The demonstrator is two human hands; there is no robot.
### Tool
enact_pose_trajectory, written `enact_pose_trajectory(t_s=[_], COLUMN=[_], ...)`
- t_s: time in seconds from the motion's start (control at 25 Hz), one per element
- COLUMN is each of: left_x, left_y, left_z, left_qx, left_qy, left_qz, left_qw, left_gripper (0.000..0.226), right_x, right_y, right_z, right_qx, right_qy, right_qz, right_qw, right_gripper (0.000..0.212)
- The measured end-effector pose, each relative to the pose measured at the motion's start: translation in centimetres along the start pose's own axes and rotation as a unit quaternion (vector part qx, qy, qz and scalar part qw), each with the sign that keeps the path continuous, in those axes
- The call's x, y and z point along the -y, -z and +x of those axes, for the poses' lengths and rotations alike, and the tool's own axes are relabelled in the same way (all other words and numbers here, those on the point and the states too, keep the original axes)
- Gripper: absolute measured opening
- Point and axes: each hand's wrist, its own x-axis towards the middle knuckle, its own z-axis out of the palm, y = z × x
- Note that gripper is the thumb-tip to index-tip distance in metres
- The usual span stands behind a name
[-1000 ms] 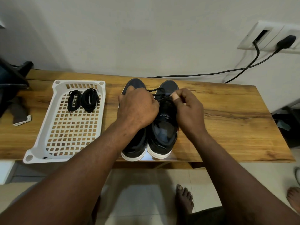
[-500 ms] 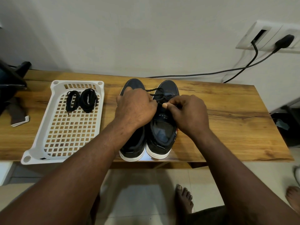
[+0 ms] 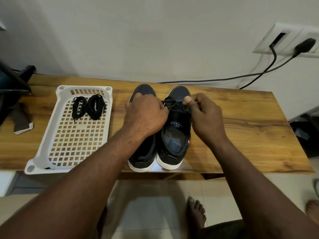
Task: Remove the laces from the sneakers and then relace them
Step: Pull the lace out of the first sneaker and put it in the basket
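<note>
Two dark sneakers with white soles stand side by side on the wooden table, toes toward the wall: the left sneaker (image 3: 143, 156) and the right sneaker (image 3: 174, 138). My left hand (image 3: 145, 116) lies curled over the left sneaker and reaches to the black lace (image 3: 174, 105) of the right sneaker; its fingertips are hidden. My right hand (image 3: 205, 116) pinches that lace between thumb and fingers over the right sneaker's eyelets. Two coiled black spare laces (image 3: 88, 106) lie in the white basket (image 3: 51, 152).
The wooden table (image 3: 241, 135) runs along a white wall. A black cable (image 3: 224, 79) trails from a wall socket (image 3: 290, 40) behind the shoes. Dark objects and a cloth (image 3: 20, 121) sit at the far left. Bare feet (image 3: 196, 209) stand on the tiled floor below.
My right hand has moved up and to the right from the tongue toward the toe end, drawing the lace with it. My left hand stays over the left sneaker.
</note>
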Motion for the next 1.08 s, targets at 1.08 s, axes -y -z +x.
enact_pose_trajectory(t_s=[1.08], left_x=[-0.4], left_y=[0.7], left_z=[-0.4], left_qx=[-0.003], left_qy=[0.008], left_qz=[-0.001], left_qw=[1.000], left_gripper=[0.042], right_x=[0.1], right_y=[-0.3], right_z=[-0.4], right_qx=[0.063], right_qy=[0.081], right_qz=[-0.242], right_qw=[0.965], right_gripper=[0.024])
